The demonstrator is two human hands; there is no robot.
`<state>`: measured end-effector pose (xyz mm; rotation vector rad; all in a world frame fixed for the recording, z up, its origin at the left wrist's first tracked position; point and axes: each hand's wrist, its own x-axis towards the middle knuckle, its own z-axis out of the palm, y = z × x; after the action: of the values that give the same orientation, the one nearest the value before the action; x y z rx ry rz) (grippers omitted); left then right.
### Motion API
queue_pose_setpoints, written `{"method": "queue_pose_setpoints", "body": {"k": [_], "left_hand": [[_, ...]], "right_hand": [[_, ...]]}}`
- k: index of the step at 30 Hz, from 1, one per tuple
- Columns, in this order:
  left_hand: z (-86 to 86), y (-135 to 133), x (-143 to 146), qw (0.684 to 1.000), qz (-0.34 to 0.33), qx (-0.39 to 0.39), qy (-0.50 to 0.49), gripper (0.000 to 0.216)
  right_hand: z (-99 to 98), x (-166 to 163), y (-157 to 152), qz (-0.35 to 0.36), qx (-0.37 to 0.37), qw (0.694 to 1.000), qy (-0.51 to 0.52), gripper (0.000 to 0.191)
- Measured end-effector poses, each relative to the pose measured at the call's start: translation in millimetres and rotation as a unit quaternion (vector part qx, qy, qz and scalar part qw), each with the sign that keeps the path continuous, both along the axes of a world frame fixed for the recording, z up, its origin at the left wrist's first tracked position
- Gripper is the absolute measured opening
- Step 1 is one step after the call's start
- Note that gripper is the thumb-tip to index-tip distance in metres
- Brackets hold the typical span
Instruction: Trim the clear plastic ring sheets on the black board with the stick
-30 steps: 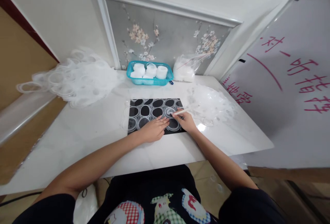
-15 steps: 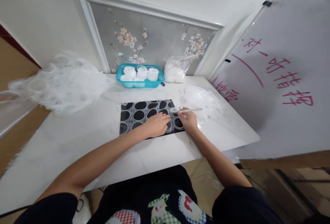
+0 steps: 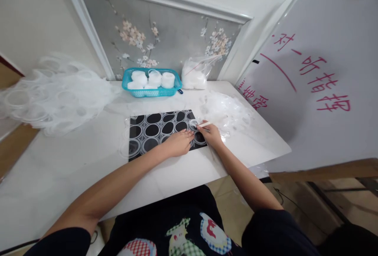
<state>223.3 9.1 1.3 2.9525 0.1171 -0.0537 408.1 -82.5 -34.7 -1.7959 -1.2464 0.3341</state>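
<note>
A black sheet (image 3: 152, 130) with rows of pale ring shapes lies on the white table. My left hand (image 3: 178, 142) rests palm down on the sheet's right half, fingers stretched out, holding nothing that I can see. Close beside it, at the sheet's right edge, my right hand (image 3: 211, 133) is closed around a thin whitish stick (image 3: 204, 124). The stick's lower end is near a pale ring (image 3: 193, 123) on the sheet; whether they touch I cannot tell.
Behind the sheet a blue basket (image 3: 152, 93) holds several white rolls. A clear bag (image 3: 195, 76) with white contents stands beside it. Loose clear film scraps (image 3: 228, 110) lie to the right. At the left is a large heap of translucent film with round holes (image 3: 59, 94).
The camera view has shifted, so the table things appear further left. The stick's visible part looks shorter and points a little differently in my right hand. My left hand stays on the sheet.
</note>
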Motion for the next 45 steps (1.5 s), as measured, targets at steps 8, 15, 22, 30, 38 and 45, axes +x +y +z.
{"method": "queue_pose_setpoints", "body": {"k": [8, 15, 22, 30, 38, 45], "left_hand": [[-7.1, -0.6, 0.1, 1.0, 0.004, -0.013, -0.013, 0.044], [-3.0, -0.5, -2.5, 1.0, 0.0, -0.008, -0.02, 0.042], [2.4, 0.7, -2.8, 1.0, -0.006, -0.007, -0.027, 0.041], [6.9, 4.7, -14.2, 0.999, -0.025, -0.016, -0.029, 0.04], [8.2, -23.9, -14.4, 0.997, -0.068, -0.004, -0.023, 0.038], [9.1, -43.4, -9.4, 0.998, -0.059, 0.018, -0.005, 0.038]], "right_hand": [[1.3, 1.6, 1.0, -0.001, -0.007, 1.0, -0.007, 0.025], [-1.7, -10.9, -3.9, 0.006, -0.014, 0.994, -0.111, 0.022], [55.3, 17.3, 23.4, -0.079, -0.04, 0.956, -0.28, 0.025], [100.0, 108.0, 47.6, -0.264, -0.125, 0.931, -0.218, 0.016], [32.2, 3.4, -37.4, -0.106, -0.01, 0.99, -0.094, 0.027], [2.1, -38.6, -63.5, -0.067, -0.006, 0.997, 0.027, 0.025]]}}
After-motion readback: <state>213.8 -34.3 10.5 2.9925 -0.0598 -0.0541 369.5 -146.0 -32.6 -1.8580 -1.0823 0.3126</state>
